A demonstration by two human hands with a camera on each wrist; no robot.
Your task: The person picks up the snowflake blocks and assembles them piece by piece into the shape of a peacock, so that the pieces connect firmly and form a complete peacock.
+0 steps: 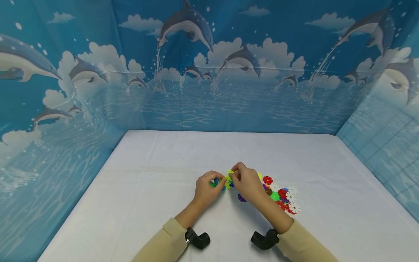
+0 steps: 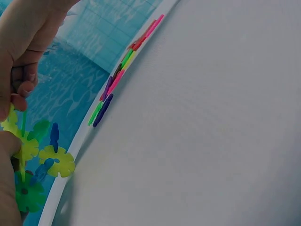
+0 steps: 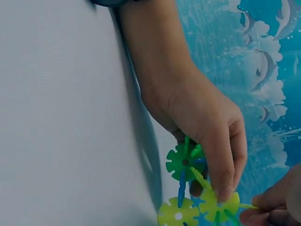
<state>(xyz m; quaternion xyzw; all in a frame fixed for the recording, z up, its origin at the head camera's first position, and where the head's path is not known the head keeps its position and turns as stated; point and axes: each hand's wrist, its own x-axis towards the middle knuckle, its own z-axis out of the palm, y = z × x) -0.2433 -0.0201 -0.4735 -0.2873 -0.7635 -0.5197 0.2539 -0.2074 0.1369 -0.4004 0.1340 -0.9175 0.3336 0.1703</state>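
Observation:
My left hand (image 1: pixel 207 189) grips a small cluster of joined plastic snowflake discs, mostly green, blue and yellow. The green disc (image 3: pixel 181 162) and a yellow disc (image 3: pixel 178 214) of this cluster show in the right wrist view. Across from it, my right hand (image 1: pixel 250 185) pinches a yellow disc (image 2: pixel 9 121) at the cluster's edge between thumb and fingertip. Both hands are close together over the table. Fingers hide part of the cluster and where the discs meet.
Loose snowflake discs in red, white, green and other colours lie in a pile (image 1: pixel 284 198) right of my right hand. A single purple disc (image 1: pixel 242 198) lies below that hand. The white-covered table (image 1: pixel 157 156) is bordered by dolphin-printed curtains (image 1: pixel 229 102).

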